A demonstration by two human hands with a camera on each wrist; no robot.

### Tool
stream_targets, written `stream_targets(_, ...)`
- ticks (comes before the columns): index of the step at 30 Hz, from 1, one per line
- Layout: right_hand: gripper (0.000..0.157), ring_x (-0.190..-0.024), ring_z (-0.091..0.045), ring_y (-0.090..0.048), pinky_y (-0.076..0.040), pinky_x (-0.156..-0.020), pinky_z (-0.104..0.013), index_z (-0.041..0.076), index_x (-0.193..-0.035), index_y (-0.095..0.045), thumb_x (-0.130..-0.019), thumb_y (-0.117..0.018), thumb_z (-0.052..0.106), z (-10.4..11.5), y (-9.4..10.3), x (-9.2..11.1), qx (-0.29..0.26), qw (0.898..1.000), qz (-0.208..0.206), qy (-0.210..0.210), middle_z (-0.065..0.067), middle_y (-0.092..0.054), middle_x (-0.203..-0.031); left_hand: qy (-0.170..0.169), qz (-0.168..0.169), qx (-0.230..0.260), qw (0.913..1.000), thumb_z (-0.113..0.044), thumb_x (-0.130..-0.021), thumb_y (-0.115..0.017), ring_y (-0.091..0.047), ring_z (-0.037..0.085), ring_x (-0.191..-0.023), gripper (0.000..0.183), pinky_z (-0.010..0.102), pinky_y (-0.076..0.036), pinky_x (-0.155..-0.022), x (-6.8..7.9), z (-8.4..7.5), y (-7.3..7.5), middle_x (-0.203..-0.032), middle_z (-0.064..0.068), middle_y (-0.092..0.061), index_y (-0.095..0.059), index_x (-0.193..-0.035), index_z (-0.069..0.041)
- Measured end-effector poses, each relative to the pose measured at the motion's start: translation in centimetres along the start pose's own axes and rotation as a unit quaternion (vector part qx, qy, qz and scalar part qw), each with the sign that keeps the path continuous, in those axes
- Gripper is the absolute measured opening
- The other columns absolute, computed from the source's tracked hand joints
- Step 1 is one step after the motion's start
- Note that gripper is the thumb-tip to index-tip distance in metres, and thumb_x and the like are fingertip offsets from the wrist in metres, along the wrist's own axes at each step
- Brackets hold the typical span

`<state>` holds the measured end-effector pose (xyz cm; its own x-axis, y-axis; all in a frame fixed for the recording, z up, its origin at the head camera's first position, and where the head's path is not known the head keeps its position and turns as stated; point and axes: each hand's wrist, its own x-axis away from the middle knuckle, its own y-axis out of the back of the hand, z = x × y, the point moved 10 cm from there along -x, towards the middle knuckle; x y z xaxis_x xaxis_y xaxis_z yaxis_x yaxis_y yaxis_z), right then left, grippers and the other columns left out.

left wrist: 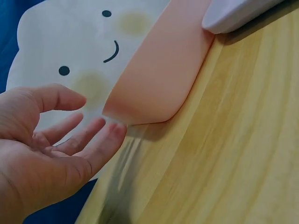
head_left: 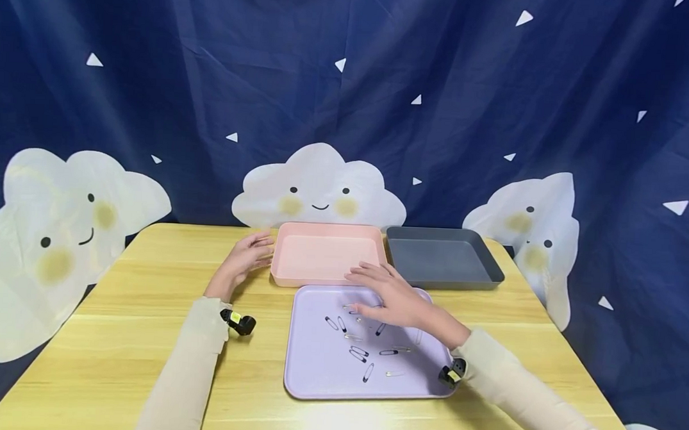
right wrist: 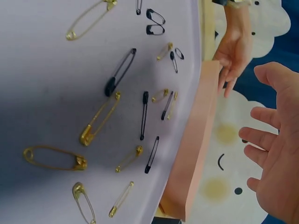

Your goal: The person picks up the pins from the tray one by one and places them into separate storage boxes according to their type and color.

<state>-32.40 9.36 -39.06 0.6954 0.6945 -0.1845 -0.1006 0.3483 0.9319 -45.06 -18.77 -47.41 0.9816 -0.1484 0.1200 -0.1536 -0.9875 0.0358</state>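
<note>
1. At far left, behind the table (head_left: pixel 114 333), a white smiling cloud (head_left: pixel 21 207), printed on a dark blue curtain (head_left: pixel 282 58) sprinkled with small white triangles.
2. Nearer, a pale left sleeve (head_left: pixel 176 374), with a small black wrist camera (head_left: pixel 244 325) at the cuff.
3. Left hand (head_left: pixel 246 257): hovers just beside the left wall of the pink tray (head_left: pixel 320 252). Spreads lightly bent fingers, thumb well apart; grips nothing. Cannot tell whether touching the tray with the fingertips.
4. Pink tray: stands upright near the far edge of the table, before a second smiling cloud (head_left: pixel 323 166).
5. Lavender tray (head_left: pixel 315 367): lies flat on the table, just in front of the pink one. Carries black safety pins (right wrist: pixel 145 97) and gold safety pins (right wrist: pixel 86 136), scattered singly and in small clusters, partly hidden beneath the right hand in the head view.
6. Right hand (head_left: pixel 395 300): hangs over the far part of the lavender tray, above the pins. Extends loosely parted fingers toward the pink tray; holds nothing.
7. Dark grey tray (head_left: pixel 443 261): sits just right of the pink tray.
8. At right, a matching right sleeve (head_left: pixel 521 389); behind the table, a third, creased cloud (head_left: pixel 552 211).
</note>
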Motion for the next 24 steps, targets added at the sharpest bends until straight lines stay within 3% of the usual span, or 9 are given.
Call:
stream_targets(3,0.055,-0.149,-0.035,-0.038,-0.014,-0.124,-0.064,0.014,-0.144,-0.058,-0.094,-0.067,0.036,0.6,-0.3,0.1,-0.001,1.000,0.004,0.018,-0.011,-0.054,-0.151,0.013,0.007,0.004,0.9999,-0.003,-0.102,-0.053,-0.063,0.021,-0.118,0.061,0.034,-0.053,-0.103,-0.1,0.6,0.1,-0.159,0.026,-0.037,-0.029,-0.159,-0.001)
stream_targets(7,0.048,-0.140,-0.032,-0.049,-0.024,-0.120,-0.065,0.012,-0.134,-0.065,-0.091,-0.071,0.031,1.4,-0.6,0.2,0.020,0.998,0.003,0.052,-0.008,-0.062,-0.141,0.018,0.017,0.003,0.9997,0.001,-0.099,-0.057,-0.067,0.008,-0.102,0.060,0.026,-0.057,-0.093,-0.4,0.9,0.1,-0.157,0.027,-0.039,-0.036,-0.155,0.002)
stream_targets(13,0.031,-0.115,-0.021,-0.059,-0.041,-0.108,-0.050,0.014,-0.113,-0.072,-0.084,-0.076,0.022,2.3,-1.7,0.5,0.060,0.992,0.005,0.109,-0.001,-0.068,-0.116,0.012,0.032,-0.030,0.9990,-0.001,-0.097,-0.062,-0.071,0.010,-0.099,0.058,0.027,-0.059,-0.088,-0.5,0.6,0.0,-0.152,0.029,-0.045,-0.043,-0.151,0.003)
stream_targets(24,0.020,-0.091,-0.013,-0.051,-0.043,-0.098,-0.042,0.020,-0.095,-0.072,-0.078,-0.079,0.028,2.4,-3.7,0.8,0.111,0.987,0.048,0.111,0.008,-0.061,-0.091,0.009,0.044,-0.056,0.9974,-0.002,-0.095,-0.064,-0.073,0.014,-0.098,0.057,0.029,-0.059,-0.088,-0.9,0.5,-0.1,-0.142,0.030,-0.056,-0.046,-0.149,0.004)
